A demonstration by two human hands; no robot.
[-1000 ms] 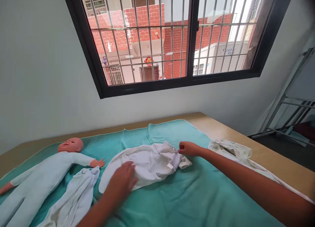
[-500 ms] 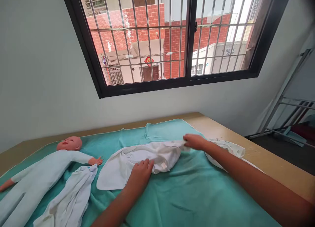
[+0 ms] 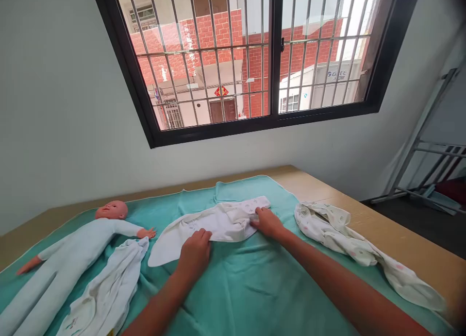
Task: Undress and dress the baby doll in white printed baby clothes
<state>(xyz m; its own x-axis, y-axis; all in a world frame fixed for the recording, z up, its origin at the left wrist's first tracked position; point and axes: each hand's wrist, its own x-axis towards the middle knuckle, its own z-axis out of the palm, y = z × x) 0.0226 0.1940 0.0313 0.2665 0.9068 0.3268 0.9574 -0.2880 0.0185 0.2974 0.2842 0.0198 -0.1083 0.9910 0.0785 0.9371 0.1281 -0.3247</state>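
A white baby garment (image 3: 222, 219) lies stretched out across a green cloth (image 3: 269, 282), its wide rounded end toward the left. My left hand (image 3: 195, 252) is closed on its near edge, with the fingers pinched together. At the garment's right end, near a band with small printed figures, my right hand (image 3: 267, 223) grips the near edge between thumb and fingers. Left of my hands, a baby doll (image 3: 83, 236) in a white suit lies on its back. A crumpled white garment (image 3: 109, 282) rests beside the doll, nearest to my left forearm.
On the right lies a long, twisted printed baby garment (image 3: 349, 243), partly over the green cloth's edge. Wooden tabletop (image 3: 309, 183) shows around the cloth. A barred window (image 3: 218, 132) is in the wall behind. A metal frame (image 3: 418, 137) stands at the far right.
My right hand has come left and nearer, bringing the garment's right end down flat with its printed band showing. My left hand has shifted slightly left along the near edge.
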